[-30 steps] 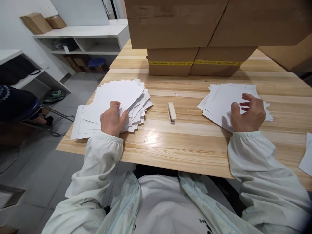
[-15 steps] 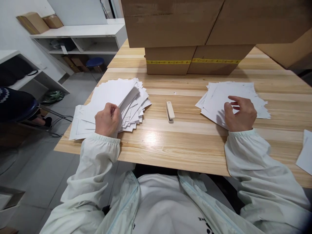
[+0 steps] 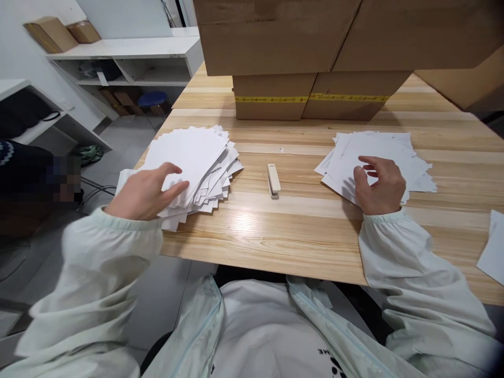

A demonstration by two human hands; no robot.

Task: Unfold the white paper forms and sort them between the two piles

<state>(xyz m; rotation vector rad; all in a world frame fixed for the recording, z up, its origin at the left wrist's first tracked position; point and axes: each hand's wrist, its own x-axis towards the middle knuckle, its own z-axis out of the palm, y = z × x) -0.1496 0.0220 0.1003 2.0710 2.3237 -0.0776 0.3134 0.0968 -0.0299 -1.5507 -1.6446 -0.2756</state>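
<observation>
Paper stack (image 3: 195, 152): white sheets, fanned, edges ragged | on wooden table (image 3: 244, 247), left of cream stapler (image 3: 273, 181) | left hand (image 3: 146, 191) over stack's near-left side, thumb and fingers apart; right hand (image 3: 380, 186) over second stack (image 3: 381, 144), thumb and forefinger apart | versus preceding frame: left hand shifted leftward, fingers parted; raised sheet edge now lower

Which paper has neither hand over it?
The far-right paper; the left hand is over the left pile, the right hand over the right pile.
</observation>
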